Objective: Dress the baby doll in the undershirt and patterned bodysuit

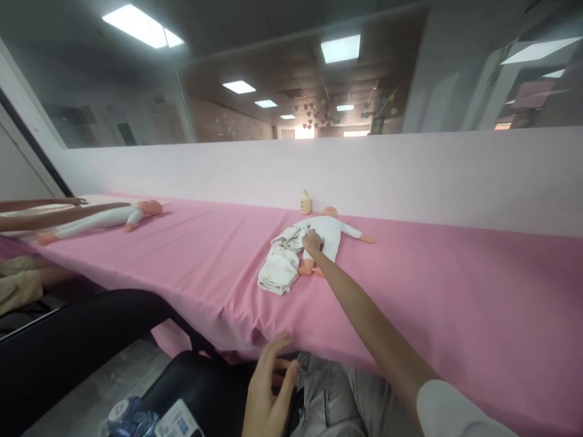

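My right hand (312, 241) reaches out over the pink-covered table, its fingers closed on the edge of a white patterned baby garment (290, 238). Just below that garment lies a folded white patterned cloth (279, 272). Right beside my right hand, a baby doll (331, 233) in a white bodysuit lies on its back, head toward the wall and one arm stretched to the right. Down at the table's front edge, above my lap, my left hand (271, 388) is empty, with its fingers loosely bent and the thumb apart.
A cream bottle (305, 203) stands by the wall near the doll's head. At the far left, another person's arms (59, 215) reach over a second doll (109, 220). A black chair (91, 328) is at lower left, with a blue-capped bottle (130, 417) nearby.
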A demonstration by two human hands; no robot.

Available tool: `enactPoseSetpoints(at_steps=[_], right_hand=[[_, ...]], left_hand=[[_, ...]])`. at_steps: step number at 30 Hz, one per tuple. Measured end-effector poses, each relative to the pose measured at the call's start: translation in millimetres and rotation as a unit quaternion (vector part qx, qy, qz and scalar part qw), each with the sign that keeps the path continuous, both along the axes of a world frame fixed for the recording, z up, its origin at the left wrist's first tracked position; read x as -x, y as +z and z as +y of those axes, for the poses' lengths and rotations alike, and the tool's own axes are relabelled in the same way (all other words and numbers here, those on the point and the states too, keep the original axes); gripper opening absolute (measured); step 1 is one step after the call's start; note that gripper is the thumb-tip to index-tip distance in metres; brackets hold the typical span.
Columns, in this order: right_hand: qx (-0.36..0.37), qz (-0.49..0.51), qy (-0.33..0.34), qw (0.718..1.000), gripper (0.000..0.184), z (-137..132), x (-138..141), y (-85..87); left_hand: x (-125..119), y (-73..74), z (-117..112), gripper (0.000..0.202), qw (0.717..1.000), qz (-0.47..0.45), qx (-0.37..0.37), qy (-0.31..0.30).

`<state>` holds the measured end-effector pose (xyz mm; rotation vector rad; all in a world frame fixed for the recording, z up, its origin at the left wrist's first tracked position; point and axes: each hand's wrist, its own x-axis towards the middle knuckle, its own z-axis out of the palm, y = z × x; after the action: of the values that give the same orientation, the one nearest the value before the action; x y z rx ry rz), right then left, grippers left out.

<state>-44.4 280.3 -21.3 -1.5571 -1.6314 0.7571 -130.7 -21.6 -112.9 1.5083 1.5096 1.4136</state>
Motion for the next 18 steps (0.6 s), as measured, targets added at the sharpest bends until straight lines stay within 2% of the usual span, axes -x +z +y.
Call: enactPoseSetpoints(at_steps=[2, 4, 6, 7, 8, 9, 11, 13, 14, 15, 17, 18], right_hand=[[-0.027, -0.018, 0.049, 0.998, 0.038, -2, 13, -4.4], [-0.038, -0.068, 0.180, 0.981, 0.040, -14, 25, -13.4], [-0.052, -0.159, 0.334, 0.928, 0.052, -31, 34, -30.0], [-0.067, -0.212, 0.381, 0.897, 0.060, -40, 36, -40.1], [-0.089, -0.261, 0.397, 0.876, 0.069, -48, 37, -50.3], [-0.115, -0.299, 0.383, 0.866, 0.074, -54, 37, -59.7], [-0.167, -0.342, 0.339, 0.860, 0.069, -60, 36, -71.9], [-0.189, -0.333, 0.324, 0.865, 0.059, -59, 33, -71.8], [-0.186, -0.300, 0.322, 0.879, 0.056, -57, 29, -66.8], [-0.172, -0.241, 0.311, 0.903, 0.053, -56, 24, -59.1], [-0.107, -0.034, 0.260, 0.959, 0.051, -55, 3, -38.1], [-0.061, 0.088, 0.219, 0.970, 0.049, -56, -12, -26.3]], left_hand=[[3, 0.4, 0, 0.036, 1.000, 0.019, 0.016, 0.001], [2, 2.3, -1, 0.033, 0.999, 0.037, 0.021, 0.003], [-4, 4.7, -2, 0.031, 0.998, 0.050, 0.026, -0.014], [-7, 5.7, -3, 0.031, 0.998, 0.055, 0.029, -0.027], [-12, 6.2, -3, 0.030, 0.997, 0.061, 0.034, -0.041], [-17, 6.4, -3, 0.030, 0.995, 0.069, 0.037, -0.056], [-27, 5.8, -3, 0.028, 0.991, 0.093, 0.039, -0.085], [-37, 5.5, -3, 0.027, 0.986, 0.123, 0.033, -0.109], [-42, 5.9, -4, 0.027, 0.983, 0.139, 0.029, -0.120], [-47, 6.7, -5, 0.026, 0.979, 0.154, 0.024, -0.130], [-55, 9.1, -8, 0.026, 0.972, 0.178, 0.017, -0.155], [-59, 10.3, -9, 0.026, 0.968, 0.186, 0.015, -0.167]])
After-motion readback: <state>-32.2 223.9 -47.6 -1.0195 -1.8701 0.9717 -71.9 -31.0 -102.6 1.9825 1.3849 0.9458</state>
